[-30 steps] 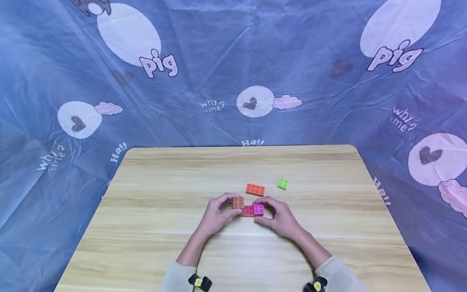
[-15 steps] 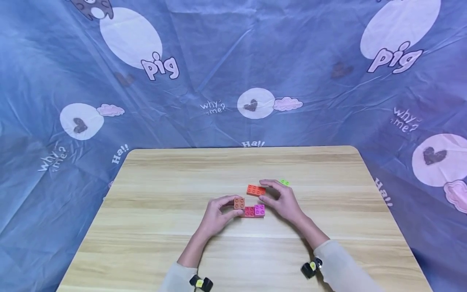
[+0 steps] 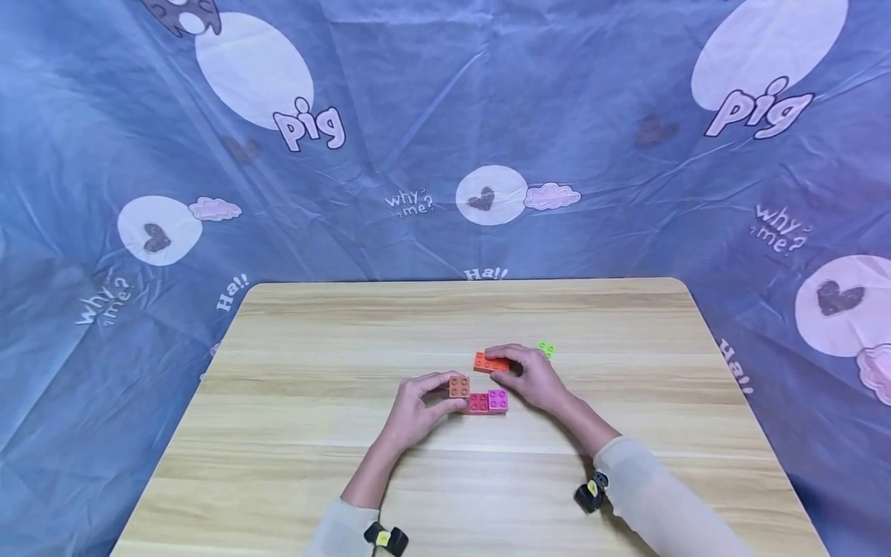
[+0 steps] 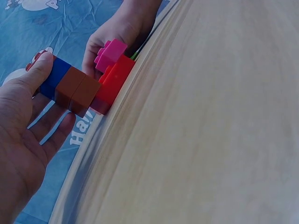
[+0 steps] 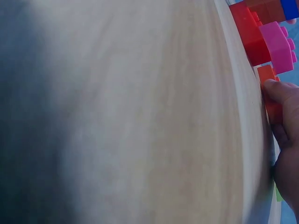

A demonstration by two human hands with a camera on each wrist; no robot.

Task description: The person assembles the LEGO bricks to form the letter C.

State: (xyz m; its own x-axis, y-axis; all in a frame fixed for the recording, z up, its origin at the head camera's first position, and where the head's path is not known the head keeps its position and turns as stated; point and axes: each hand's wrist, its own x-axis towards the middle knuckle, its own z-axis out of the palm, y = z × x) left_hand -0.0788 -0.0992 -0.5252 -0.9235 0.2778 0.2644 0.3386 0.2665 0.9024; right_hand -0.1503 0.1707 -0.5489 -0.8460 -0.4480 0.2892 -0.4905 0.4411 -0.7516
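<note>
My left hand (image 3: 412, 410) grips a stack of brown and blue toy bricks (image 4: 77, 86) by its upper part, thumb on the near side. This stack stands on the left end of a red brick (image 3: 478, 403). On the right end of the red brick sits a pink brick (image 3: 497, 399). Just behind them my right hand (image 3: 537, 379) holds an orange brick (image 5: 267, 74) by its right part, thumb in front and fingers behind. Seen from above, a brown brick (image 3: 459, 387) tops the stack.
A small light green brick (image 3: 546, 350) lies behind my right hand, partly covered by it. All of this is on a wooden table (image 3: 313, 333). Blue printed cloth (image 3: 431, 100) hangs behind the table and along both sides.
My right hand has let go of the pink brick, moved back, and now grips the orange brick. My left hand stays on the brown and blue stack.
</note>
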